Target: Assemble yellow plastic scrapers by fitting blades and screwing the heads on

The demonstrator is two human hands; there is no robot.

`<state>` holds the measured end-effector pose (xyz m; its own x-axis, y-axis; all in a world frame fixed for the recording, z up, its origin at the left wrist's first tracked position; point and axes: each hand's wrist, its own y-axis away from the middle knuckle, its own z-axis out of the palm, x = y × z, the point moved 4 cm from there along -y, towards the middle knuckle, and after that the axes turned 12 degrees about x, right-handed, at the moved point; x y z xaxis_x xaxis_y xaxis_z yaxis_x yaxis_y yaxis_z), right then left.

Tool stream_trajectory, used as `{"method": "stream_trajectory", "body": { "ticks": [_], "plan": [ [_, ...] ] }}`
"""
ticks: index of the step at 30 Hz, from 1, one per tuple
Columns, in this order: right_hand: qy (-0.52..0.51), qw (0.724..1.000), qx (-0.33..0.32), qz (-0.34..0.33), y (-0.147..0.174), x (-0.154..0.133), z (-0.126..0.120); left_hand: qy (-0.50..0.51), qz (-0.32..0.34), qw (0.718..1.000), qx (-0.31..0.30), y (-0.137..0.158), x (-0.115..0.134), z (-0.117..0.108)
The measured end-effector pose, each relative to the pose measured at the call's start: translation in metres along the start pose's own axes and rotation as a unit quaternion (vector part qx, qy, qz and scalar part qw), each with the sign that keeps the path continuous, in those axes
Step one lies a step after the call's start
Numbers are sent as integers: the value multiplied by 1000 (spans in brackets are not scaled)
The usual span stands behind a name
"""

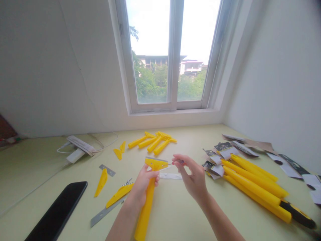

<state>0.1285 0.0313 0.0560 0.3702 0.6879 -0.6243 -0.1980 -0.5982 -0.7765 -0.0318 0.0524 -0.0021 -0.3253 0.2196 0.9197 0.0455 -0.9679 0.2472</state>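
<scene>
My left hand (143,185) is closed around the neck of a yellow scraper (148,209), whose long handle points down toward me. A thin metal blade (156,158) lines the top of its wide head, and small screws show on the head's face. My right hand (194,179) pinches a small screwdriver (180,162) with a dark and red handle. Its thin shaft reaches left to the right side of the scraper head, at or very near a screw there. Behind the hands, a clear plastic strip (170,176) lies on the table.
Several yellow scraper heads with short handles (152,142) lie at the back. Loose yellow pieces (100,182), metal blades (102,216) and small screws (128,181) are at left, near a black phone (57,211) and a power strip (81,144). Long yellow handles (255,180) and card packaging (224,150) lie right.
</scene>
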Motion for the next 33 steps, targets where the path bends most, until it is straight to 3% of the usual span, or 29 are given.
{"method": "stream_trajectory", "body": {
  "ticks": [4,8,10,15,18,25,28,31,33],
  "plan": [
    [-36,998,25,36,-1,1,-1,14,-13,1000,11,0,0,0],
    [-56,978,169,110,-8,14,-16,38,-39,997,52,0,-2,-2],
    [-36,968,206,139,-12,25,-23,49,-46,995,72,-2,-3,-5],
    [131,968,91,195,-9,60,-19,86,-73,991,74,-8,-6,-6],
    [238,957,14,165,0,78,-11,117,-88,987,66,-8,-7,-5],
    [300,945,-43,120,9,92,-2,120,-7,993,20,-2,5,4],
    [251,961,-55,99,5,74,4,104,42,993,26,5,13,7],
    [48,983,-126,125,8,45,19,76,98,992,39,11,22,11],
    [-106,951,-218,194,17,28,34,56,132,988,63,14,27,11]
  ]
}}
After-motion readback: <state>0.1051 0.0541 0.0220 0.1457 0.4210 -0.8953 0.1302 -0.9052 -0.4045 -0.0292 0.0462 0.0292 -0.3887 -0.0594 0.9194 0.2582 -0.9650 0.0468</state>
